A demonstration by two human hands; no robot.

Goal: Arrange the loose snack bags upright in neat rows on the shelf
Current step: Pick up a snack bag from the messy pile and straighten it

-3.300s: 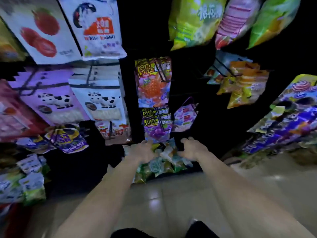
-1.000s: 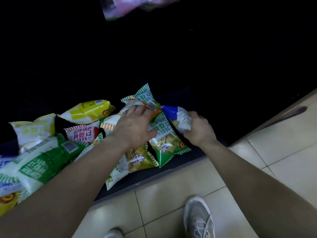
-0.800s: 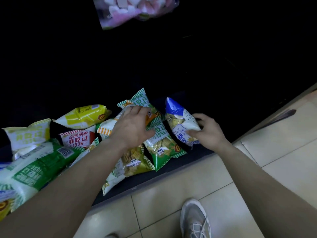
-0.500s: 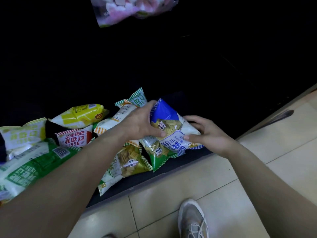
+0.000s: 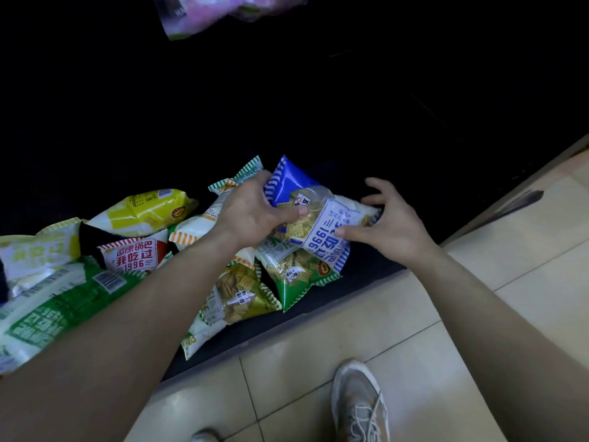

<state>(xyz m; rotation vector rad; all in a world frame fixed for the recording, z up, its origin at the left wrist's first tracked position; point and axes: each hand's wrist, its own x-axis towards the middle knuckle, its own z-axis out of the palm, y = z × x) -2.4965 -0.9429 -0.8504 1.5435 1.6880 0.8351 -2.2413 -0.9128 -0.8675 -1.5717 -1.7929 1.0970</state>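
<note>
Gripping blue bag (image 5: 314, 215) with your left hand (image 5: 255, 215); your right hand (image 5: 390, 224) open, fingertips touching bag edge, above pile on shelf (image 5: 366, 275).

The snack bags (image 5: 296, 275) at centre left are glossy plastic film, partly clear. The shelf (image 5: 366, 269) beneath looks matt and dark. The floor tiles (image 5: 318, 362) along the bottom are smooth, faintly shiny.

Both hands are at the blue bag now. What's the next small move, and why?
Probably stand the blue bag upright on the bare dark shelf at its right. The left hand pinches it, the right hand touches its edge with fingers spread, and it lies tilted over the green bag.
</note>
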